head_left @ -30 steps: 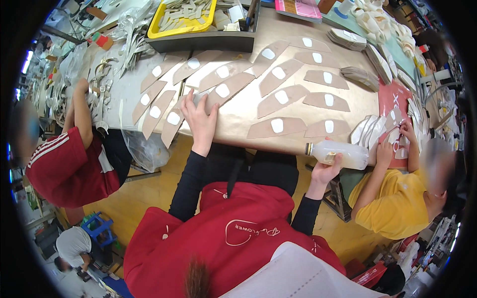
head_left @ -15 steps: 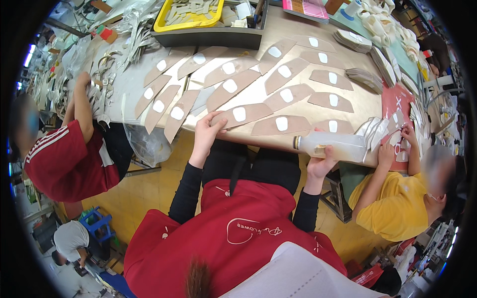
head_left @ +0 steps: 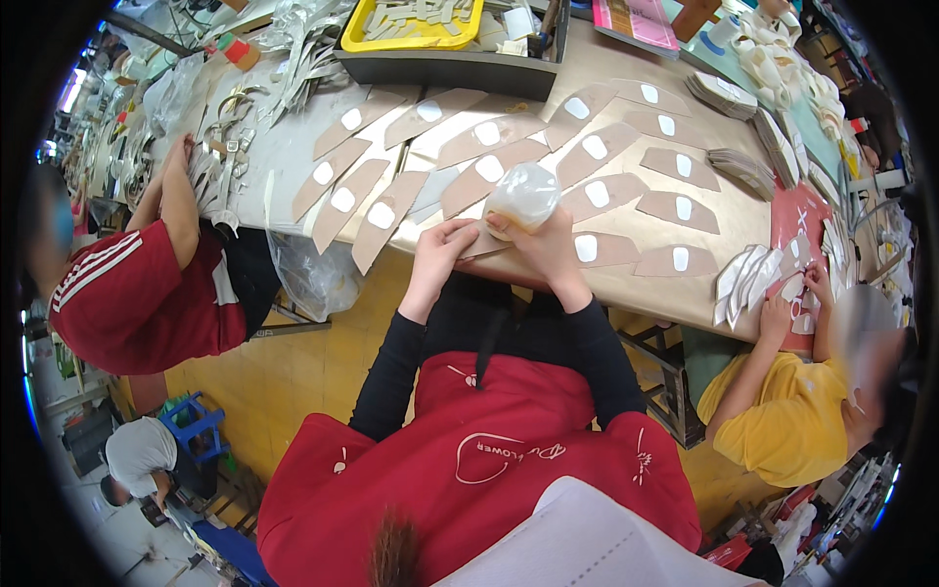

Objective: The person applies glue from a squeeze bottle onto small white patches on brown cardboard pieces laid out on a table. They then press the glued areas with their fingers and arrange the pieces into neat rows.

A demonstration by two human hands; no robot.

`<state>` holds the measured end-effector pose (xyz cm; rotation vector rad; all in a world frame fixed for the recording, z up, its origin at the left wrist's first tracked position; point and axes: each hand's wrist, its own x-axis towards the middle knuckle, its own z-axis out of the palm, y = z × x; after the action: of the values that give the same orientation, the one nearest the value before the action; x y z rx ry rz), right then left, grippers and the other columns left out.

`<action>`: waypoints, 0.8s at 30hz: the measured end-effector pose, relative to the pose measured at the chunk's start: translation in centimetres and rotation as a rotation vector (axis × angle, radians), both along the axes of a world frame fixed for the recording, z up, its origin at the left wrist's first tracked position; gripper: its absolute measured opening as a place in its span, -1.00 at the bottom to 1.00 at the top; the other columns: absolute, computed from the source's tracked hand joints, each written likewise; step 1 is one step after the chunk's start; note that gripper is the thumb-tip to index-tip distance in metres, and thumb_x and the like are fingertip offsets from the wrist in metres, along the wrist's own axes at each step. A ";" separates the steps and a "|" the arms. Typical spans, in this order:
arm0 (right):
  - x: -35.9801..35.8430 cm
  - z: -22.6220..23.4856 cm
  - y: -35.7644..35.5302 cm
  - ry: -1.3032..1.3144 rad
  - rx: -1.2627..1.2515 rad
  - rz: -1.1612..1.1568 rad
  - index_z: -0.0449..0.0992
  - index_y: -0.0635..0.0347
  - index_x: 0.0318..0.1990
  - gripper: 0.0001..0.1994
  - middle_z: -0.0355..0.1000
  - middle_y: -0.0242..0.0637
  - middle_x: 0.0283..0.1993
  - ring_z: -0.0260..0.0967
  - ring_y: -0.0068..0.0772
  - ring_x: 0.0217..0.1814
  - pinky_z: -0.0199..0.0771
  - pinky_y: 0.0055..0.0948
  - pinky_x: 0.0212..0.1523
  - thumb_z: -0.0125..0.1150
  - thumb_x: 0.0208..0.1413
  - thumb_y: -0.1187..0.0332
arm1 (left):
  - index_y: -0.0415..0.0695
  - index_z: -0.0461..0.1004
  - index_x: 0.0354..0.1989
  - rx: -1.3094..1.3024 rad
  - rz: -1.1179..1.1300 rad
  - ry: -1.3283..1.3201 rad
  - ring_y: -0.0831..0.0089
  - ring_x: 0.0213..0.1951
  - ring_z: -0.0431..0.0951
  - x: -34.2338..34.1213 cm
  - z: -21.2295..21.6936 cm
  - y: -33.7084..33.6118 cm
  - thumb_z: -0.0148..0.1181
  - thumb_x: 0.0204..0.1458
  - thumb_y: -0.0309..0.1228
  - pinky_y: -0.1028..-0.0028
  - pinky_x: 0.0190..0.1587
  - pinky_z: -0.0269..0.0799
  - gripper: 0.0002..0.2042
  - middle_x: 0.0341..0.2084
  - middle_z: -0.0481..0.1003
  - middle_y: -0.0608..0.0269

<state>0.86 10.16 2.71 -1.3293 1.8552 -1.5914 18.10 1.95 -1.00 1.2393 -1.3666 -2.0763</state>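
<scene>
My right hand [head_left: 550, 252] is wrapped round a translucent plastic bottle [head_left: 529, 188], tipped so its rounded base faces up. The bottle's mouth is hidden behind my fingers, over a tan flat piece [head_left: 485, 245] at the table's near edge. Fingers of my left hand [head_left: 442, 256] pinch the left end of that piece; the bottle and right hand cover most of it. Several similar tan pieces, each with a white patch, lie spread around, such as one piece [head_left: 389, 223] to the left and another piece [head_left: 618, 253] to the right.
A black tray [head_left: 445, 71] holding a yellow tray [head_left: 415, 43] stands at the back. Stacks of cut pieces [head_left: 740, 172] lie at the right. A person in yellow [head_left: 782, 416] works at the right, another in red [head_left: 156, 293] at the left. A plastic bag [head_left: 308, 274] hangs off the table.
My right hand has brought the bottle leftward from the right side and tipped it base-up over the piece at my left hand. The whole view has shifted slightly.
</scene>
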 end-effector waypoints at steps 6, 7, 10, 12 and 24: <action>-0.5 -0.7 0.5 0.350 0.029 -0.078 0.46 0.18 -0.09 -0.57 0.56 -0.12 -0.40 0.58 -0.02 -0.36 0.55 -0.23 -0.37 0.49 -0.13 0.37 | -0.31 0.55 -0.01 -0.010 0.008 -0.037 0.64 -0.29 0.58 0.0 0.0 0.1 0.25 0.18 -0.32 0.63 -0.28 0.50 -0.68 -0.28 0.62 0.27; -0.6 -0.8 0.5 0.306 -0.007 -0.105 0.46 0.19 -0.08 -0.56 0.56 -0.12 -0.40 0.58 -0.03 -0.35 0.55 -0.23 -0.37 0.50 -0.13 0.35 | -0.30 0.55 -0.01 -0.006 0.020 -0.044 0.65 -0.30 0.58 -0.1 0.0 0.2 0.25 0.18 -0.32 0.62 -0.29 0.50 -0.68 -0.29 0.62 0.28; -0.6 -0.7 0.2 0.210 -0.007 -0.065 0.53 0.24 -0.09 -0.56 0.61 -0.18 -0.34 0.62 -0.16 -0.30 0.56 -0.30 -0.33 0.55 -0.11 0.27 | -0.29 0.55 -0.02 0.006 0.028 -0.027 0.66 -0.33 0.57 -0.1 0.0 0.2 0.26 0.18 -0.31 0.64 -0.32 0.50 -0.68 -0.35 0.60 0.32; -0.5 -0.1 0.2 0.163 0.019 0.012 0.57 0.26 -0.10 -0.55 0.63 -0.21 -0.32 0.63 -0.21 -0.28 0.56 -0.34 -0.31 0.58 -0.11 0.23 | -0.29 0.55 -0.01 0.021 0.006 -0.020 0.68 -0.35 0.56 -0.1 -0.2 0.2 0.26 0.18 -0.31 0.65 -0.32 0.50 -0.68 -0.37 0.58 0.35; -1.9 -3.9 2.3 0.294 0.106 0.198 0.50 0.28 -0.04 -0.55 0.55 0.01 -0.24 0.52 0.12 -0.17 0.50 -0.11 -0.16 0.43 -0.14 0.36 | -0.25 0.58 -0.04 -0.169 -0.005 -0.136 0.57 -0.28 0.58 -0.6 -1.0 0.9 0.21 0.19 -0.31 0.53 -0.22 0.53 -0.71 -0.26 0.62 0.26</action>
<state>-1.08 12.44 -1.15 -1.7121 1.8696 -1.2351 17.49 2.86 -2.00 1.3253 -1.5702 -1.8654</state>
